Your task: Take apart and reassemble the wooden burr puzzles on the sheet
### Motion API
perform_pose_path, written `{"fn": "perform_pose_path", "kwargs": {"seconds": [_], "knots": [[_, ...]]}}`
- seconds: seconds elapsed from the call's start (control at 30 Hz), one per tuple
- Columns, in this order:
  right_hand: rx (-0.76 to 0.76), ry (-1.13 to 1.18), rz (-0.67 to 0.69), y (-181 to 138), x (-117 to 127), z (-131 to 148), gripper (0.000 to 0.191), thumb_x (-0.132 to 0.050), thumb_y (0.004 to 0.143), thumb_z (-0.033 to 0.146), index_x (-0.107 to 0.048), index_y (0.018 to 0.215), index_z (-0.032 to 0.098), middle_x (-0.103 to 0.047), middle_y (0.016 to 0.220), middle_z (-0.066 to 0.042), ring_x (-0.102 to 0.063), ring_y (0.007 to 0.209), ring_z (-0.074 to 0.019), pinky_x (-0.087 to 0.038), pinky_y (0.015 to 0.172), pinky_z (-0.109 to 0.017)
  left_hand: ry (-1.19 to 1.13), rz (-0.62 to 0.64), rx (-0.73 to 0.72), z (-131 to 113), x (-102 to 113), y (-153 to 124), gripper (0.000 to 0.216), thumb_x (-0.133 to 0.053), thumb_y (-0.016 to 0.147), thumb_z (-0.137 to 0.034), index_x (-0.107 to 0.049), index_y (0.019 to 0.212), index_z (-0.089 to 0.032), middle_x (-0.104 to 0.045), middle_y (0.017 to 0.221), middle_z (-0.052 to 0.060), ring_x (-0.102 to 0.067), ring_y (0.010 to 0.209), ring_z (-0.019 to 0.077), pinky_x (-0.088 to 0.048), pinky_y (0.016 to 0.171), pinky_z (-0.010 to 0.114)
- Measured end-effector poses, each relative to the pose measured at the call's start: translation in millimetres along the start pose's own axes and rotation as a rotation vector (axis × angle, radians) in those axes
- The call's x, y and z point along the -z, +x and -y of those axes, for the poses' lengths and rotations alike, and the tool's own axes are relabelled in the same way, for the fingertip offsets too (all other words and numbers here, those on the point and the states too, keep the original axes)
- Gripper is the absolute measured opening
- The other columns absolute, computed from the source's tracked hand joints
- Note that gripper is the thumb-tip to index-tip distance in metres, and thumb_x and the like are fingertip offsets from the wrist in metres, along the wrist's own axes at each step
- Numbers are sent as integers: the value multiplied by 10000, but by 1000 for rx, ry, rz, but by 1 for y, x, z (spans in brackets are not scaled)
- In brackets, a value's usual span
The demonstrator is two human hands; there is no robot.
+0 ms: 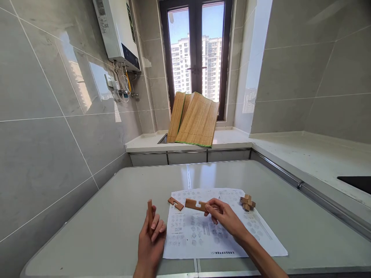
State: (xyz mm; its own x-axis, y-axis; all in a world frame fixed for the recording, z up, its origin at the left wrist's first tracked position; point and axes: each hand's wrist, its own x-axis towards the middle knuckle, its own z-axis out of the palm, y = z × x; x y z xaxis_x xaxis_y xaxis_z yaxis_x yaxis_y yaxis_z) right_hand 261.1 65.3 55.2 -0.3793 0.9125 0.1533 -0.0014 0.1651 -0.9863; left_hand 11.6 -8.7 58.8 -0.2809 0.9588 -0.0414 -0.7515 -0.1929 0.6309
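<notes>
My right hand [222, 216] pinches one end of a notched wooden puzzle piece [191, 204], held above a printed sheet [185, 247]. The cut-out in this flat piece shows near my fingertips. In my left hand [151, 235], left of the sheet, a narrow wooden piece [150, 214] stands upright between thumb and fingers. Between the hands, a third notched wooden piece [177, 204] lies at the sheet's upper left edge. An assembled wooden burr puzzle [247, 202] rests at the sheet's upper right edge.
The pale table [110, 231] has a seam down its middle. Behind it, a folded bamboo mat [198, 121] leans by the window on a white counter [232, 136], which continues along the right. A water heater [118, 34] hangs on the left wall.
</notes>
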Motion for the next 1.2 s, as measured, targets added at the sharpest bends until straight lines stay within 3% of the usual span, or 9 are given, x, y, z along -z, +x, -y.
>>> {"fn": "perform_pose_path", "kwargs": {"seconds": [0.1,0.17,0.2,0.3,0.53,0.73,0.97,1.1,1.2], "knots": [[-73,-94,-125,18,7,-24,420,-579,892,613,-627,918,197,-767,878,-57,-564,540,-122,-474,603,-271,597,-98,-48,-7,10,14,485,-748,798,-561,-678,1080,-172,-646,670,-46,-566,505,86,-507,585,217],[-97,-133,-143,35,3,-39,398,-596,871,591,-621,887,194,-767,836,-60,-594,526,-138,-474,571,-271,1007,-88,-90,-4,13,26,578,-596,824,-694,-638,1038,-159,-731,818,34,-677,667,167,-547,673,278],[-107,-157,-154,44,-2,-45,376,-595,872,570,-623,876,196,-768,829,-59,-617,533,-146,-478,566,-270,1191,-60,-116,-2,13,32,589,-489,861,-716,-615,1035,-167,-756,875,63,-708,741,199,-552,707,300],[-136,-246,-177,71,-17,-56,272,-596,891,457,-627,848,191,-765,778,-44,-651,523,-147,-478,565,-257,1407,-60,-126,3,11,48,473,-452,891,-637,-585,984,-193,-791,921,95,-730,813,246,-526,728,329],[-175,-476,-136,101,-42,-63,176,-543,955,322,-645,920,183,-783,785,-19,-696,555,-134,-455,580,-227,1732,-187,-116,2,5,66,277,-551,871,-492,-613,786,-236,-788,908,63,-712,927,281,-445,692,303],[-130,-771,-81,103,-59,-56,197,-534,992,349,-677,993,213,-774,909,-57,-704,927,-215,-451,707,-263,1829,-255,-21,2,13,78,285,-542,885,-483,-636,943,-220,-793,925,70,-719,967,293,-453,642,309],[-46,-1058,48,102,-74,-41,285,-594,997,401,-653,1136,160,-690,1127,-65,-674,993,-216,-546,898,-435,1870,-338,2,11,17,87,596,-581,852,-402,-468,1352,-99,-756,1117,196,-695,1109,350,-504,760,358],[-4,-1147,108,102,-80,-36,299,-625,987,358,-627,1218,168,-663,1218,-79,-672,1039,-229,-568,903,-447,1872,-333,-17,12,15,85,642,-571,851,-404,-436,1385,-74,-730,1153,247,-679,1128,394,-505,803,413],[11,-1178,135,104,-84,-34,307,-629,986,350,-621,1234,169,-658,1230,-82,-673,1039,-229,-573,897,-444,1839,-303,-36,12,14,80,592,-531,885,-394,-436,1375,-76,-765,1051,211,-684,1108,387,-500,811,418]]}}
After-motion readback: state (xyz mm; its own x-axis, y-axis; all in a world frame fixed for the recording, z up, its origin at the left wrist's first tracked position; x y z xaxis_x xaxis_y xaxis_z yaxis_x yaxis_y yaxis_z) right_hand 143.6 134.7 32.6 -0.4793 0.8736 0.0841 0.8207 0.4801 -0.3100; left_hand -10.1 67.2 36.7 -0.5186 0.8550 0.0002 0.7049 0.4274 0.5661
